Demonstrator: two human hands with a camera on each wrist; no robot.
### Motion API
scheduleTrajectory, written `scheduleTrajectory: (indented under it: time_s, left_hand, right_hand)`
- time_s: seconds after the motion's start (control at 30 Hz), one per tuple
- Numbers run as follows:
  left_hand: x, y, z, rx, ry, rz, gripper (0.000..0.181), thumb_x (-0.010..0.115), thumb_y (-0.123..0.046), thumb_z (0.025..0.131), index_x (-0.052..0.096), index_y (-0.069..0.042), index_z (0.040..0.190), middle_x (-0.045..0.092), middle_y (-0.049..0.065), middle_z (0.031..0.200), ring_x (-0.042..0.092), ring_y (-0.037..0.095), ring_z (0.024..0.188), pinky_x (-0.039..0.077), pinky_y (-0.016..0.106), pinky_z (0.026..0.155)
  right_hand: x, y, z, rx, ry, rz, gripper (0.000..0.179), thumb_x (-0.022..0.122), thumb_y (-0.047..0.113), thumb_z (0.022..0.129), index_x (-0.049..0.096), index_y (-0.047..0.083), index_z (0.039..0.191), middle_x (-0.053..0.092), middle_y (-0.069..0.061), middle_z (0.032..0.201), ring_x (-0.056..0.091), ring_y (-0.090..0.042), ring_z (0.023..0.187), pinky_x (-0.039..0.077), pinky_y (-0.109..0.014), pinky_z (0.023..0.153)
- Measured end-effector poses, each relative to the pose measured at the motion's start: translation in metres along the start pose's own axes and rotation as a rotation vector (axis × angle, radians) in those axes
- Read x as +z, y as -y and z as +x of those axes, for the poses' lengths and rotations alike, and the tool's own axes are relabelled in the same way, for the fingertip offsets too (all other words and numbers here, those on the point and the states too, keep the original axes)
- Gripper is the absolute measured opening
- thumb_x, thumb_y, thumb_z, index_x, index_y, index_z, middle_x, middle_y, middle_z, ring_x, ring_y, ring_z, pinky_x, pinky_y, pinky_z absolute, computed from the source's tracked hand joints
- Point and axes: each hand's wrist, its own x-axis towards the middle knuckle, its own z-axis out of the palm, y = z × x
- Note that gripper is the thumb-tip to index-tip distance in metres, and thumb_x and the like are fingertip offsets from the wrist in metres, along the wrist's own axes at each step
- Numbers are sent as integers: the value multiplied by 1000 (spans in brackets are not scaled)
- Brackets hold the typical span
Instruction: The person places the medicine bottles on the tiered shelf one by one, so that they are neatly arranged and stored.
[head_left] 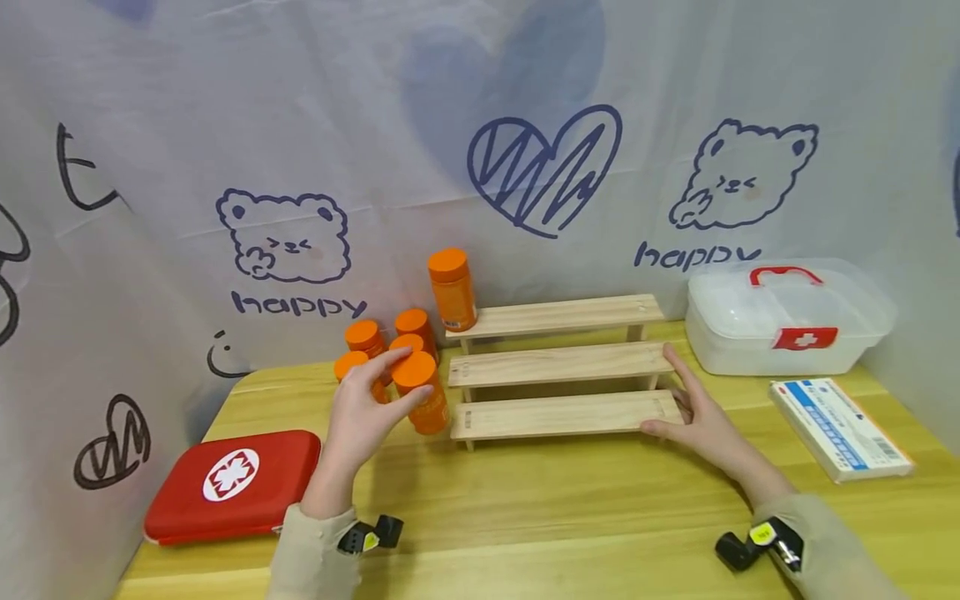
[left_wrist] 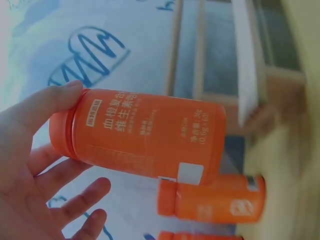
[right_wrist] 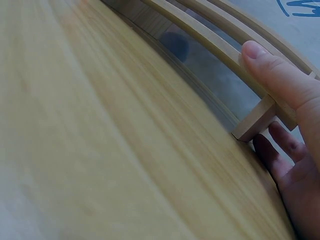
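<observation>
My left hand (head_left: 358, 429) pinches an orange bottle (head_left: 430, 410) by its ridged orange lid, thumb on one side and fingers on the other. Printed white lettering covers that bottle's side in the left wrist view. Just behind it several like bottles (head_left: 363, 335) stand grouped. To the right is a three-step wooden rack (head_left: 562, 414), with one orange bottle (head_left: 453, 293) upright on the left end of its top step. My right hand (head_left: 708, 425) grips the rack's right end. In the right wrist view its thumb (right_wrist: 275, 70) lies along the lowest step, its fingers near the leg.
A red zip case (head_left: 176, 492) with a white cross emblem lies at the left of the wooden table (head_left: 540, 517). At the back right stands a translucent first-aid box (head_left: 735, 333) with a red handle. A blue-and-white carton (head_left: 840, 429) lies before it. A printed cloth (head_left: 405, 125) hangs behind.
</observation>
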Motion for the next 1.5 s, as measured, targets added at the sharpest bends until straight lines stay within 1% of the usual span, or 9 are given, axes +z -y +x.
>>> scheduleTrajectory:
  time_s: [0.2,0.37,0.47,0.6,0.73,0.9,1.1,1.33,1.5]
  left_hand:
    - [2,-33,9,73,-25,-50,56,81,-37,76,63,-23,126,63,-3,118,48,21,103,39,45,85]
    - [16,-61,24,108,-27,-133,52,80,-34,77,64,-23,126,62,-1,112,51,20,98,42,42,83]
    - [29,-73,35,135,13,-190,51,79,-33,79,63,-22,126,62,-3,111,53,17,95,44,38,83]
    - [47,-85,52,163,102,-242,51,79,-31,80,63,-21,127,63,-7,113,54,12,95,47,37,85]
    - [63,-97,65,171,145,-241,51,79,-30,80,63,-18,126,63,-7,115,55,10,98,48,37,86]
    - [76,-111,80,172,175,-236,52,78,-32,80,62,-17,128,63,-4,117,56,12,99,48,34,85]
    - [89,-118,102,141,179,-246,54,76,-33,82,59,-18,131,61,-3,119,55,16,99,47,31,84]
    - [106,-114,121,128,120,-232,55,75,-33,83,57,-16,133,60,-2,123,53,14,106,44,31,88]
    - [114,-108,129,84,75,-222,54,75,-35,83,58,-18,132,60,-2,123,53,15,107,44,33,88]
  right_hand:
    - [1,2,1,0,-1,7,108,76,4,81,3,39,152,-1,-5,160,33,-46,129,45,-16,86]
    - [-1,3,0,4,-10,-2,107,76,5,81,3,39,152,-2,-4,160,33,-46,130,44,-16,87]
    - [-3,4,0,5,-11,-7,107,75,5,81,2,39,152,-2,-4,160,34,-46,129,45,-16,86]
    - [-4,3,-1,4,-10,-2,107,75,5,82,1,37,153,-2,-6,160,35,-47,128,46,-17,85]
    - [-4,4,-2,3,-9,-7,107,75,5,81,2,36,153,-1,-4,160,32,-47,130,44,-16,87]
    - [-5,6,-1,-2,-14,-36,108,77,6,80,3,32,154,-1,4,160,25,-49,133,36,-10,90]
    - [-5,8,0,7,-14,-37,108,77,7,80,4,35,154,-1,3,160,24,-49,134,35,-9,91]
    - [-4,5,-1,16,-10,-15,107,77,7,80,4,39,153,-2,1,160,24,-49,134,35,-10,91]
    - [-2,0,0,19,2,13,107,76,6,81,3,36,153,-1,1,160,24,-45,135,38,-13,91]
